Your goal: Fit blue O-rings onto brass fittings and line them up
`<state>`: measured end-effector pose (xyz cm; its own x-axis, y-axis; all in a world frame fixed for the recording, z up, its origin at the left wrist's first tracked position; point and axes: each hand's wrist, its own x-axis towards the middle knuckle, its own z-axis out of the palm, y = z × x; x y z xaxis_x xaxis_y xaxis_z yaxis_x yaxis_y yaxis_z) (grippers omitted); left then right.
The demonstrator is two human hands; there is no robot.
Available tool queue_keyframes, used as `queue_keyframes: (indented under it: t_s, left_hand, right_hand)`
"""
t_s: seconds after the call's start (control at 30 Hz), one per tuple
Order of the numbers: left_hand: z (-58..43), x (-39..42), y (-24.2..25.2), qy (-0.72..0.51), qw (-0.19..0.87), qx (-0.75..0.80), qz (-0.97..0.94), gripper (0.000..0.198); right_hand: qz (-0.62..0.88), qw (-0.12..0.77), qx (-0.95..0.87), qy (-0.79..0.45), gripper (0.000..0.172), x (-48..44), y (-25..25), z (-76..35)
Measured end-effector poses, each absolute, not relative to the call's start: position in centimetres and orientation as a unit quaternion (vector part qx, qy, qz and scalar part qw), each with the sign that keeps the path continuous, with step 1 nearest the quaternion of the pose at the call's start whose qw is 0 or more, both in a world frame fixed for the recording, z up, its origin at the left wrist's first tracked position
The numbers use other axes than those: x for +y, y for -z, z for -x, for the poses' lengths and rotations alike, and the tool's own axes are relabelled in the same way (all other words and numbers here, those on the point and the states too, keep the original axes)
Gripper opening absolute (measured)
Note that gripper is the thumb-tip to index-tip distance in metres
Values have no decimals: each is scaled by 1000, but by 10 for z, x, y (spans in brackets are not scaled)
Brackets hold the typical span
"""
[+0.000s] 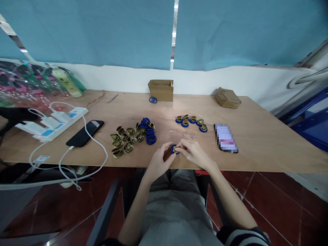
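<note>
Near the table's front edge, my left hand (pixel 160 160) grips a blue ring (pixel 172 149) between thumb and fingers. My right hand (pixel 192 152) meets it from the other side, its fingertips pinched on a brass-coloured piece (pixel 175 149) at the ring's middle. The fingertips partly cover both parts. To the left lies a group of brass-coloured round pieces (pixel 124 136), with a pile of loose blue rings (pixel 150 135) at its right side. Beyond my right hand are several brass pieces seated in blue rings (pixel 185 123). Thin clear rings (pixel 191 134) lie just above my fingers.
An open cardboard box (pixel 161 90) stands at the back, two blue rings (pixel 153 99) before it. A brown packet (pixel 227 98) is at back right. A lit phone (pixel 226 138) lies right; a black phone (pixel 85 133), white cables and a power strip (pixel 60 124) lie left, near bottles (pixel 38 83).
</note>
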<state>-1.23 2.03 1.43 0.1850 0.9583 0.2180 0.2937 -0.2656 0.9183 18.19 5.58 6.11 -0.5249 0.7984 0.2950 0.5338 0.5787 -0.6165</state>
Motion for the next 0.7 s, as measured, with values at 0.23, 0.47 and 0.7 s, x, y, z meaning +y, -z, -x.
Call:
queue_keyframes:
  t_s: [0.23,0.47,0.7]
  left_hand:
    - [21,28,-18,-466,541,425,-557,43]
    - [27,29,-19,-459,499,454,-578,32]
    - [28,27,-14,-492,498,442,-561,28]
  right_hand:
    - [362,351,-815,-286,26,51,-67,-180]
    - [321,358,-829,-286,13,48,-61,-172]
    - [382,367,-734,-425,22,58,-43,-170]
